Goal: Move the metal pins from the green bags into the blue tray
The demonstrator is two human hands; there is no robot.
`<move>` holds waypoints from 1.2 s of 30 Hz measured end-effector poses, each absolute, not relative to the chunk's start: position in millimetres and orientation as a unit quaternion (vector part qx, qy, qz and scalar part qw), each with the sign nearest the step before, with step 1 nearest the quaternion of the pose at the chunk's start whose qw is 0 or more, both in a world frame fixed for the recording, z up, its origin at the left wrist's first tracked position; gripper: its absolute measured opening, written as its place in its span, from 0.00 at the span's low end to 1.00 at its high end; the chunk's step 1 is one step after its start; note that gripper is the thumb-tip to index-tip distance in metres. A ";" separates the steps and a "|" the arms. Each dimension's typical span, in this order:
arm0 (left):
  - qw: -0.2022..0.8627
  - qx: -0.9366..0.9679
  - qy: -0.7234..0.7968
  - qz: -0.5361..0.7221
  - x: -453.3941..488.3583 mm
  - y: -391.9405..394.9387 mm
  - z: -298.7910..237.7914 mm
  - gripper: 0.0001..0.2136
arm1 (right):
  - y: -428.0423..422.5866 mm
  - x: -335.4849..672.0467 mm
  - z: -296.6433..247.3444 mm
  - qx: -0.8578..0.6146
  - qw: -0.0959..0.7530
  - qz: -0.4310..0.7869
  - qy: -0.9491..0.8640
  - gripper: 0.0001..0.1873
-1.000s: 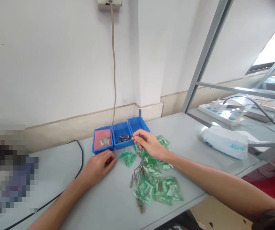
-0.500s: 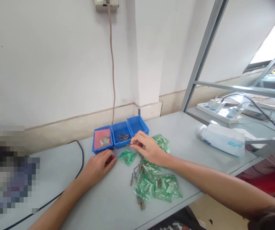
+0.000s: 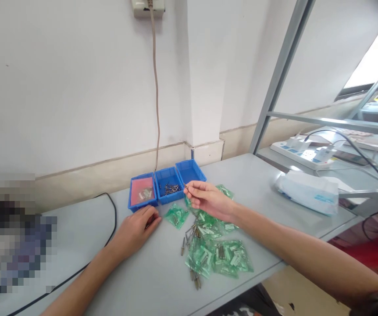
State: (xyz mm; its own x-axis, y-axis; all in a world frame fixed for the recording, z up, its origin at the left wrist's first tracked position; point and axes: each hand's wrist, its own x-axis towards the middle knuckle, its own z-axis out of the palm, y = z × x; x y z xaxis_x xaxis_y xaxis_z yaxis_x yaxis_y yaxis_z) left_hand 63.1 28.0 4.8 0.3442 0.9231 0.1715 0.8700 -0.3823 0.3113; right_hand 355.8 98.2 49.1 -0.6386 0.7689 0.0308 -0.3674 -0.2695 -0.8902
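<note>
My right hand [image 3: 208,201] hovers just above the table, pinching a small metal pin between thumb and fingertips, close to the middle blue bin [image 3: 168,190], which holds several dark metal pins. My left hand [image 3: 137,229] rests on the grey table [image 3: 77,245] in front of the left blue bin [image 3: 142,193], fingers curled around something small and dark. Green plastic bags [image 3: 218,256] of pins lie under and in front of my right hand. Loose pins [image 3: 185,243] are scattered among them. The right blue bin [image 3: 190,171] looks empty.
A black cable [image 3: 110,219] curves across the table on the left. A white packet [image 3: 309,191] lies at the right. Power strips [image 3: 302,154] sit on the shelf behind a metal frame post [image 3: 274,87]. A wall cord [image 3: 157,87] hangs down to the bins.
My right hand dipped to the bags half a second ago, then rose again with a pin pinched and turned palm up. My left hand stayed put.
</note>
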 end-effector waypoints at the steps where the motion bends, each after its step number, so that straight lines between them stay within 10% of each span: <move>1: 0.084 0.815 0.550 0.160 63.0 27.9 4.8 0.12 | 98.8 355.9 48.6 -0.205 0.364 0.780 -0.466 0.14; 12: 0.081 0.817 0.549 0.157 63.6 26.9 5.4 0.12 | 99.7 351.7 38.6 -0.182 0.362 0.802 -0.439 0.13; 36: 0.075 0.816 0.549 0.165 64.9 27.4 5.1 0.12 | 91.2 348.5 36.7 -0.330 0.451 0.404 -0.724 0.05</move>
